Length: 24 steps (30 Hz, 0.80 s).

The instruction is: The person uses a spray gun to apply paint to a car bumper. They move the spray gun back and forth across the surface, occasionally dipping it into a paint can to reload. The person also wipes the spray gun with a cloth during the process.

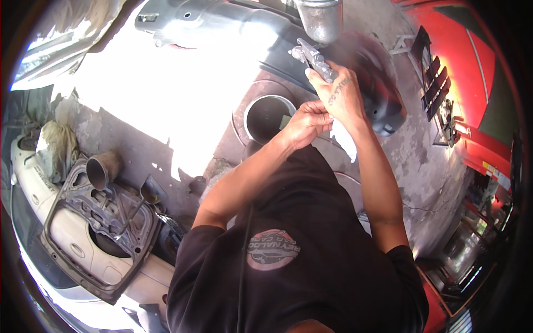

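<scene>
Black shirt (327, 255) nearest. Grips spray gun (313, 60) in right hand (343, 97), beside dark panel (283, 64); pinches left hand (307, 123) narrow, cannot tell on what. Appears mid-spraying; cannot confirm coverage remaining.

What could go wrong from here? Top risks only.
1. The white piece hangs loose beside the right forearm and close to the dark panel in this view; it might brush the surface.
2. The right hand holds a metal tool that appears over the panel; a slip could mark it.
3. The round container is open-topped near the left hand in the view; something dropped might land inside.
</scene>
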Tool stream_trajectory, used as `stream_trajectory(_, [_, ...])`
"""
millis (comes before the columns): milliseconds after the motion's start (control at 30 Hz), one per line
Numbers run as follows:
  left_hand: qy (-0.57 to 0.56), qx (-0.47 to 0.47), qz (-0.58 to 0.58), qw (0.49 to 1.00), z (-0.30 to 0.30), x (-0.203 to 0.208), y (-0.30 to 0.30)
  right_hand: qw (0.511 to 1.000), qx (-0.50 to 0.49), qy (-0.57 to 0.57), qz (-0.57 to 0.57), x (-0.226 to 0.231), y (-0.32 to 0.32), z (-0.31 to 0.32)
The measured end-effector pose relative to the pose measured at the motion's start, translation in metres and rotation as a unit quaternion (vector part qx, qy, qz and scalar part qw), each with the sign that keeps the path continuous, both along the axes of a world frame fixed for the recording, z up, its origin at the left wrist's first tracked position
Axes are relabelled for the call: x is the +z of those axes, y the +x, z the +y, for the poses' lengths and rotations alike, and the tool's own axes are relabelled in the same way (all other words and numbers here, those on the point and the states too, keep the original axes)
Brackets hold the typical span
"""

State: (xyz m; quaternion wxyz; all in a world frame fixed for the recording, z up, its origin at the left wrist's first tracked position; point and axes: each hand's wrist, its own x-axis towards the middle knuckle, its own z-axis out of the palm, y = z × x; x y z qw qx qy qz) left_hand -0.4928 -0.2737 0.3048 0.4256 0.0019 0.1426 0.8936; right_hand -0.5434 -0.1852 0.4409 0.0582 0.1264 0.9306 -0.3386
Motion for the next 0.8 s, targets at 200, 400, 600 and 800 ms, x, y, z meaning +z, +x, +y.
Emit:
stream_trajectory(200, [0.019, -0.01, 0.014, 1.0, 0.002, -0.002, -0.017, 0.998, -0.017, 0.026, 0.058, -0.01, -0.01, 0.003])
stream_trajectory(400, [0.008, -0.004, 0.008, 1.0, 0.003, -0.006, -0.005, 1.0, 0.015, 0.004, 0.012, -0.006, -0.006, 0.002])
stream_trajectory(600, [-0.017, 0.013, 0.0, 1.0, -0.006, 0.003, -0.003, 0.999, 0.009, -0.001, -0.032, 0.002, -0.013, -0.002])
stream_trajectory(800, [-0.091, -0.012, -0.003, 0.996, -0.033, -0.017, -0.003, 0.999, -0.003, 0.012, -0.034, -0.003, -0.035, -0.012])
